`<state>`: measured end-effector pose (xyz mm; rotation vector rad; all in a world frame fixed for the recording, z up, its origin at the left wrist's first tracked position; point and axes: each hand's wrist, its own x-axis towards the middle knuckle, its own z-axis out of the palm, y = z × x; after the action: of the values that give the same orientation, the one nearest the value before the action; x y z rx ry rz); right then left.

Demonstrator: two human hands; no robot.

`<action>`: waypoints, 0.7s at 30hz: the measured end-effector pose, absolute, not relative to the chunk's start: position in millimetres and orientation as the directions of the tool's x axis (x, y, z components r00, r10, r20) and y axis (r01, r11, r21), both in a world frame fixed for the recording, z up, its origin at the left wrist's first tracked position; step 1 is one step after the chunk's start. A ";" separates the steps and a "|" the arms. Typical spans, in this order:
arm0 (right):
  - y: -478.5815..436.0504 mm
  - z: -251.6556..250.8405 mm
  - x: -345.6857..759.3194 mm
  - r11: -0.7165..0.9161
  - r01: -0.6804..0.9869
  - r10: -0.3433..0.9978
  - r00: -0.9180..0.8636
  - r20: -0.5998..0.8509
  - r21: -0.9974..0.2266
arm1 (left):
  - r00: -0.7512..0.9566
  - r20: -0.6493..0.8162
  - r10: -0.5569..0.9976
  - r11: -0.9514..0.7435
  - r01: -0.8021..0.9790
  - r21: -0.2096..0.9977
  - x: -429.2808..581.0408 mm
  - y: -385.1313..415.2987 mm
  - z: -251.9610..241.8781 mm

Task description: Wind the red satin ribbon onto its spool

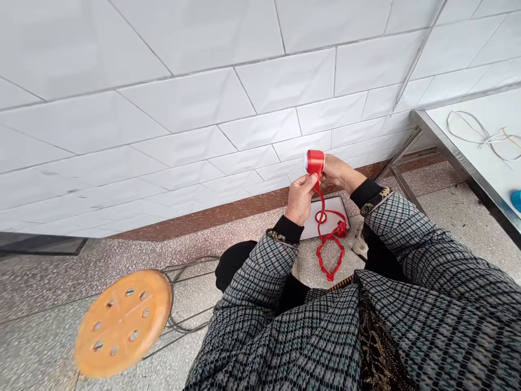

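A spool of red ribbon with a white rim is raised in front of me, close to the tiled wall. My right hand is closed on the spool from its right side, its fingertips partly hidden behind it. Just below the spool, my left hand pinches the ribbon between thumb and fingers. From there the loose red ribbon hangs down, curls and forms a zigzag loop. Part of it passes over a white rectangular board with a dark edge, lying low between my legs.
An orange round stool with holes in its seat and wire legs is at the lower left. On the right, a metal-framed table carries a white cable and a blue object. White wall tiles rise ahead.
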<state>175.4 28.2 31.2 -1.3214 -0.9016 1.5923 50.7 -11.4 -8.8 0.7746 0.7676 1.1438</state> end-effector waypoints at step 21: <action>33.0 25.5 169.9 -0.518 -0.315 0.853 -0.116 -0.509 -0.795 | 0.211 0.008 0.977 0.125 -0.606 0.785 52.4 -13.6 -9.8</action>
<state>169.9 33.0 25.5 -1.3004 -0.6512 1.7581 52.4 -13.6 -9.8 0.7619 0.6043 1.2619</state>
